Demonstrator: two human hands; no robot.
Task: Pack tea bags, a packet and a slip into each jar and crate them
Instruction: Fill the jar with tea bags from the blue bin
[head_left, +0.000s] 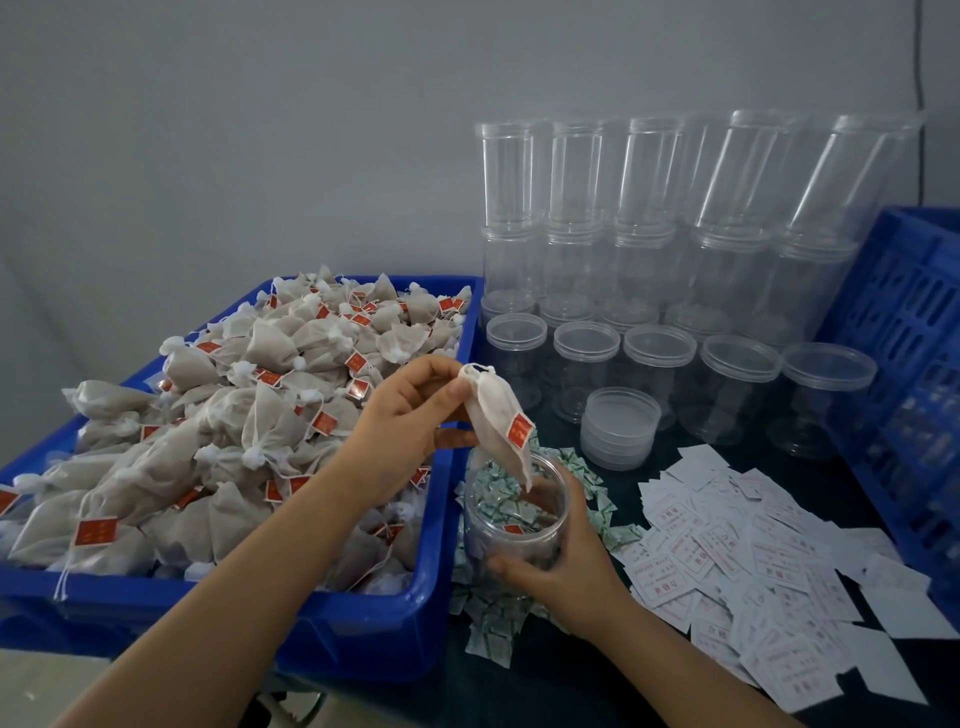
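The blue bin (363, 629) heaped with tea bags fills the bench left of the open jar (514, 525), its near right wall touching or just beside that jar. Behind the jar stand stacked empty jars (675, 234); a blue crate (904, 338) rises well to its right. White slips (727, 551) lie scattered right of the jar, and green-printed packets (498, 623) lie around its base.

The left hand (410, 415) pinches one tea bag (501, 421) by its tied neck. The bag hangs with its long axis steeply downward and tilted right, its lower tip just inside the jar's mouth. The right hand (566, 566) wraps the jar's side, steadying it. At least one tagged bag seems to lie in the jar already.

The bag sits straight above the opening, so release should drop it in; nothing blocks the mouth.
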